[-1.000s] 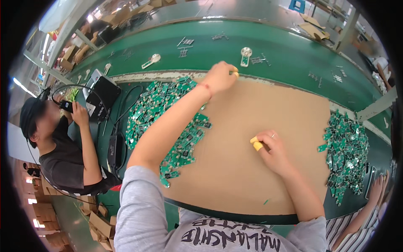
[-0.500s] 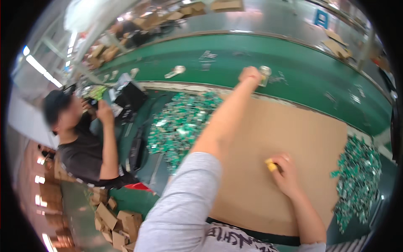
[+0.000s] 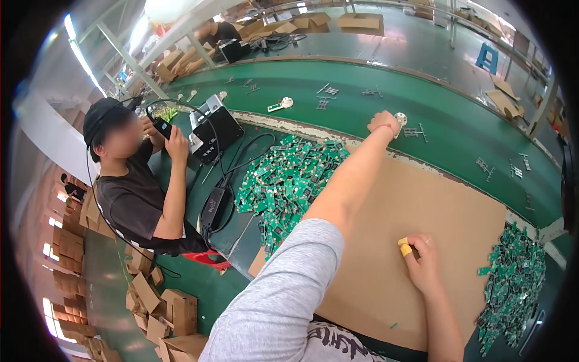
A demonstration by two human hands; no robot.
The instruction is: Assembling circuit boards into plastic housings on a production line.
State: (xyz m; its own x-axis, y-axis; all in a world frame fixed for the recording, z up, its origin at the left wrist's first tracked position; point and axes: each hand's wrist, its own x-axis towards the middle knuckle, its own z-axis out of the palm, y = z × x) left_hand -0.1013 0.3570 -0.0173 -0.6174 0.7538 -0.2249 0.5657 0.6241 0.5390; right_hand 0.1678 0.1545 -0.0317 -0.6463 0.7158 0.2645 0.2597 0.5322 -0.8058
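My left arm stretches far forward over the brown cardboard sheet (image 3: 446,217) onto the green conveyor belt (image 3: 458,127). My left hand (image 3: 383,122) is closed like a fist around a small white round part (image 3: 401,118) lying on the belt. My right hand (image 3: 422,265) rests on the cardboard near me. Its fingers are curled, yellow caps (image 3: 404,246) cover the fingertips, and nothing shows in its grip.
A heap of green circuit boards (image 3: 283,181) lies left of the cardboard, and another heap (image 3: 512,283) lies at its right end. A co-worker (image 3: 139,193) sits at the left by a black device (image 3: 217,130) with cables. Small metal parts (image 3: 322,104) dot the belt. Cardboard boxes (image 3: 163,308) crowd the floor.
My left hand went from the cardboard's far edge out onto the belt and closed at the white part. My right hand stayed on the cardboard. My view swung left.
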